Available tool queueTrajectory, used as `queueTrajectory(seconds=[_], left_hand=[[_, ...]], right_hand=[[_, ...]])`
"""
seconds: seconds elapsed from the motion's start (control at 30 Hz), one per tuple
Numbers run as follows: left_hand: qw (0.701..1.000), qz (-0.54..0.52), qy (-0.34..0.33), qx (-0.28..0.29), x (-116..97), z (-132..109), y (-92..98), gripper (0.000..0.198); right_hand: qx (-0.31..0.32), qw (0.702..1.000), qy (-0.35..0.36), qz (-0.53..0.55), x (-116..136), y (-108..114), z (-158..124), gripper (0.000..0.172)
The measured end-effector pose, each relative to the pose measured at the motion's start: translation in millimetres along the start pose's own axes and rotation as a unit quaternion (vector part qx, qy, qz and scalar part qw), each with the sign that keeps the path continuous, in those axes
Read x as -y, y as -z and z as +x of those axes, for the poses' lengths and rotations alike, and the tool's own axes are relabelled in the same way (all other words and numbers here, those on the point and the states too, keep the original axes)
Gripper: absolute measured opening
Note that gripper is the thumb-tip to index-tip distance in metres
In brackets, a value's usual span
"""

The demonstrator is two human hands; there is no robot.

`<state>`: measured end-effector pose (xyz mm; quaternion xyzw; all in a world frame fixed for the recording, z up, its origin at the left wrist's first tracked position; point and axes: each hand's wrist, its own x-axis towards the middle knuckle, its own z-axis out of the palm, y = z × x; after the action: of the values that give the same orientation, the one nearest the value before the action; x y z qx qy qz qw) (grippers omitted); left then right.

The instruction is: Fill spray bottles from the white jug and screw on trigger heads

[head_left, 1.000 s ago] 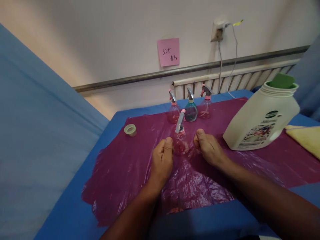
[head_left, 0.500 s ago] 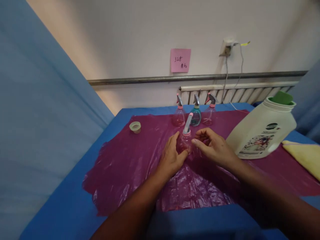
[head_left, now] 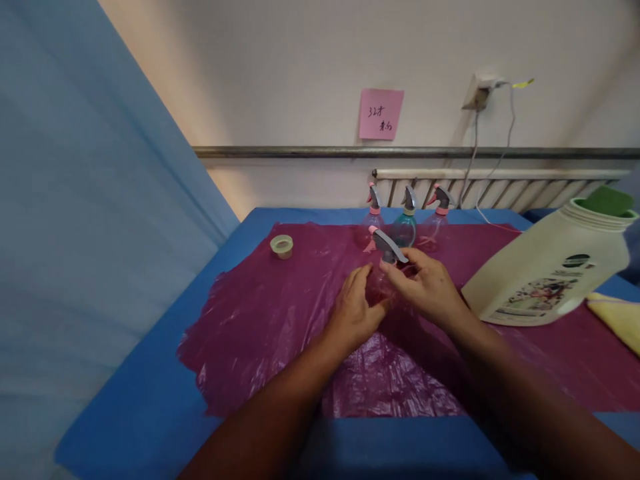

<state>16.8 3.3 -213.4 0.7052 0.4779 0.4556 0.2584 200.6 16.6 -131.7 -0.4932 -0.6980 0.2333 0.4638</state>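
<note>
A clear spray bottle [head_left: 379, 285] stands on the purple plastic sheet between my hands. Its grey and pink trigger head [head_left: 387, 245] points to the left and away from me. My left hand [head_left: 354, 308] wraps round the left side of the bottle's body. With thumb and fingers, my right hand [head_left: 425, 285] grips the collar just below the trigger head. Behind it stand a pink-collared spray bottle [head_left: 373, 219], a teal spray bottle [head_left: 406, 228] and another pink-collared spray bottle [head_left: 434, 230]. My fingers hide part of the held bottle's body and collar.
A large white jug [head_left: 545, 273] with something green in its mouth leans at the right, beside a yellow cloth [head_left: 613, 320]. A small round tub [head_left: 283, 247] sits at the left on the purple sheet [head_left: 260, 313]. A blue curtain [head_left: 100, 233] hangs at left.
The trigger head has turned, its nozzle swinging to the left. My right hand has closed in on the collar. The view has shifted slightly left.
</note>
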Motion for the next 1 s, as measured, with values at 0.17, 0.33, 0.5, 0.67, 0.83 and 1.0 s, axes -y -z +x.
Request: queueTrajectory(seconds=[0.17, 0.33, 0.5, 0.67, 0.83, 1.0], left_hand=[[1.000, -0.005, 0.000, -0.006, -3.3, 0.5, 0.5, 0.078], [1.000, 0.004, -0.002, 0.000, -9.6, 1.6, 4.4, 0.075], [1.000, 0.010, -0.014, -0.002, -12.1, 3.2, 5.3, 0.078], [0.999, 0.007, -0.032, 0.002, -14.8, 4.5, 4.8, 0.066], [0.999, 0.019, -0.031, 0.010, -14.8, 3.6, 4.6, 0.076], [0.999, 0.031, -0.005, 0.017, -12.2, 2.6, 2.3, 0.081]], right_hand=[[-0.024, 0.998, -0.039, 0.032, -8.3, -8.6, -3.6, 0.047], [-0.049, 0.997, -0.046, 0.033, -14.6, -14.4, 0.3, 0.040], [-0.023, 0.997, -0.020, 0.071, -13.6, -15.5, -1.7, 0.034], [-0.042, 0.991, -0.058, 0.111, -16.7, -20.8, -1.3, 0.042], [-0.056, 0.987, -0.058, 0.138, -13.5, -22.0, 0.8, 0.032], [-0.092, 0.972, -0.061, 0.206, 1.0, -10.9, 11.9, 0.038]])
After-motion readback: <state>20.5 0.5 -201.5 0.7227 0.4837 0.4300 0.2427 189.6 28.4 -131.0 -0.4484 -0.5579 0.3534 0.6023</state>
